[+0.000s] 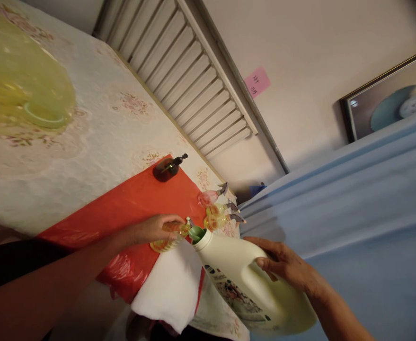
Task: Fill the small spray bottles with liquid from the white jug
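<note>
My right hand (286, 263) grips the handle of a large pale green jug (236, 255) with a printed label. The jug is tipped, its green spout (195, 233) at the mouth of a small clear bottle (163, 244). My left hand (154, 229) is wrapped round that bottle, which shows yellow. Whether liquid is running between them I cannot make out. Below the bottle lies a folded white towel (172, 286) on a red plastic sheet (122, 213).
On the red sheet stands a dark pump bottle (165, 169). Near the table edge are a pink spray bottle (208, 198) and two yellow spray bottles (215, 221). A yellow translucent bag (23, 71) lies on the flowered tablecloth (97, 113). Beyond are a radiator (193, 71) and blue fabric (353, 199).
</note>
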Tool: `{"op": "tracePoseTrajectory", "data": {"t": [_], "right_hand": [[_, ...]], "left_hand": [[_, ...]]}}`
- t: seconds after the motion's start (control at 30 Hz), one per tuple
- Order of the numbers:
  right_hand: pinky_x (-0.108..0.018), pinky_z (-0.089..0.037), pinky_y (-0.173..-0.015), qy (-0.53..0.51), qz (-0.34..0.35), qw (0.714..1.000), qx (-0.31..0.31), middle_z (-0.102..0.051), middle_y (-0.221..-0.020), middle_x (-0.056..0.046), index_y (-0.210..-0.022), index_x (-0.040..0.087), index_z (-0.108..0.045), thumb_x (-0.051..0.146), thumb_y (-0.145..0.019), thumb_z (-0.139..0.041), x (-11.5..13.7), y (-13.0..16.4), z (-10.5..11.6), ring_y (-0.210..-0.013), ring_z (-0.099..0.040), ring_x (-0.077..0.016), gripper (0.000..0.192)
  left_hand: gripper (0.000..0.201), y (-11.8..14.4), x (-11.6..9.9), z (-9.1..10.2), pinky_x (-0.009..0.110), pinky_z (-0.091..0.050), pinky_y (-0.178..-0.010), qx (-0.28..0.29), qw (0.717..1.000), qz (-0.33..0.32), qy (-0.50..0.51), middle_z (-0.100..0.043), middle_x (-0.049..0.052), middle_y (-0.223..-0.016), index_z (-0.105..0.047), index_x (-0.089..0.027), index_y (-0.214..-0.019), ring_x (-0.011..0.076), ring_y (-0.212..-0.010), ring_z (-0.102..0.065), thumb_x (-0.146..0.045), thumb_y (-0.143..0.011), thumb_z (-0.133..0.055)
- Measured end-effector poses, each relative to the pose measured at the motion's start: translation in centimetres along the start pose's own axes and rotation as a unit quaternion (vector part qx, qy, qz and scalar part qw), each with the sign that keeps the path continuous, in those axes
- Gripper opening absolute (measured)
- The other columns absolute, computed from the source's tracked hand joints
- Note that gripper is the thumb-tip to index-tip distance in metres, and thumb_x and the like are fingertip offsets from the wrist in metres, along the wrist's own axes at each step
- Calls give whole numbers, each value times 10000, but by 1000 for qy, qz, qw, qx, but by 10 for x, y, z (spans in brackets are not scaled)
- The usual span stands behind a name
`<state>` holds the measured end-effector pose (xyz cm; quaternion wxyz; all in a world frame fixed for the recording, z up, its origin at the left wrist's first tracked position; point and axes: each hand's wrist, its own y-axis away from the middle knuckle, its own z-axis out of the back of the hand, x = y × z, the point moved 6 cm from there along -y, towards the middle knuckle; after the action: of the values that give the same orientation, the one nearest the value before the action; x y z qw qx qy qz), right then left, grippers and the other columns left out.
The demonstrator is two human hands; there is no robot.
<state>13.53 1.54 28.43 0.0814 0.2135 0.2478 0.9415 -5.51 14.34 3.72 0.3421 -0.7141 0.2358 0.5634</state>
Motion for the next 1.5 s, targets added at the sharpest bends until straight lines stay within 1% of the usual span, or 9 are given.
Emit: {"op": "tracePoseTrajectory", "data": {"t": [0.27, 0.57, 0.77, 0.97, 1.03, 1.1, 1.2, 1.37, 1.5], "right_hand": [[-227, -341, -501, 3, -4, 1000, -2, -620, -808, -29, -1364, 183, -546, 544, -820, -635, 1, 0, 0, -554, -433, -97, 660], [-225, -351, -495, 6, 1, 1000, -1, -582, -726, -5, -1341, 186, -568, 567, -813, -632, 6, 1, 0, -546, -432, -101, 655], [-225, -331, -497, 10, 0, 1000, -1, -531, -667, 15, -1358, 160, -548, 559, -820, -627, 2, 0, 0, -536, -419, -99, 674], [-228, -348, -505, 7, 0, 1000, 3, -604, -790, -21, -1362, 174, -546, 548, -826, -624, 2, 0, 0, -562, -439, -102, 658], [-229, -347, -506, 4, 10, 1000, 4, -604, -782, -17, -1367, 172, -541, 548, -834, -615, 1, 0, -2, -560, -435, -102, 655], [-229, -341, -506, -1, 18, 1000, 1, -603, -771, -13, -1373, 168, -533, 542, -837, -616, -3, 1, -3, -555, -433, -101, 658], [-234, -349, -515, -15, 19, 1000, -9, -614, -799, -16, -1370, 169, -533, 531, -827, -635, -16, 0, -9, -554, -442, -100, 660], [-233, -348, -503, -67, 18, 997, -30, -632, -857, -22, -1345, 183, -550, 518, -783, -676, -38, -5, -25, -535, -419, -87, 667], [-212, -346, -491, -107, 30, 992, -59, -632, -867, -20, -1277, 186, -594, 428, -738, -720, -42, -8, -33, -566, -426, -92, 604]], "left_hand": [[459, 2, -7, -1, 353, -490, -934, -4, 1000, 6, 7, -703, 39, -1180, -619, -224, -1143, 280, -1103, -637, -362, -713, -700], [471, 1, -2, 0, 323, -492, -926, -8, 1000, 8, 4, -700, 28, -1182, -614, -219, -1160, 269, -1107, -633, -340, -711, -691], [486, 0, -1, -1, 329, -492, -920, 2, 1000, 8, 8, -706, 43, -1169, -612, -211, -1174, 278, -1092, -641, -358, -719, -699], [483, 0, 0, 0, 337, -485, -925, 3, 1000, 1, 1, -699, 48, -1173, -606, -212, -1179, 276, -1095, -636, -374, -732, -688], [471, 1, -2, -1, 328, -491, -908, 5, 1000, 9, -1, -702, 40, -1162, -606, -217, -1177, 272, -1084, -640, -361, -736, -680], [467, 2, -5, -1, 318, -496, -891, 4, 1000, 17, 0, -705, 36, -1148, -608, -214, -1168, 269, -1070, -646, -349, -727, -678], [477, 3, -10, -1, 314, -493, -901, -2, 1000, 22, 10, -707, 46, -1147, -610, -198, -1158, 269, -1076, -645, -335, -707, -679], [496, 5, -15, -2, 320, -507, -889, -10, 999, 32, 5, -703, 55, -1174, -606, -184, -1173, 270, -1075, -647, -334, -704, -666], [534, 7, -17, -1, 316, -513, -873, -19, 999, 44, -8, -703, 66, -1183, -609, -164, -1199, 281, -1078, -646, -356, -705, -672]]}}
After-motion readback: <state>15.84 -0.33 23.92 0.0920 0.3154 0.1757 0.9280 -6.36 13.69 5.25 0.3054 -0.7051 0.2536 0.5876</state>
